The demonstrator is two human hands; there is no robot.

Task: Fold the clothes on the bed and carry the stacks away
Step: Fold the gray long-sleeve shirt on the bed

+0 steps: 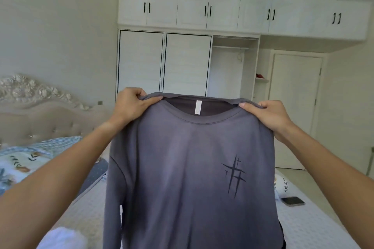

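Observation:
A grey long-sleeved shirt (pixel 182 168) with a dark cross-hatch mark on its chest hangs in front of me, held up by its shoulders above the bed (pixel 315 226). My left hand (pixel 131 105) grips the left shoulder seam beside the collar. My right hand (pixel 269 116) pinches the right shoulder seam. The shirt faces me, its white neck label showing, and its sleeves hang down at the sides. It hides most of the bed behind it.
A phone (pixel 292 201) lies on the white bedspread at the right. A floral quilt (pixel 24 159) is bunched at the left by the padded headboard (pixel 40 115). White cloth (pixel 60 237) sits at the lower left. A white wardrobe (pixel 186 62) and door (pixel 295 107) stand behind.

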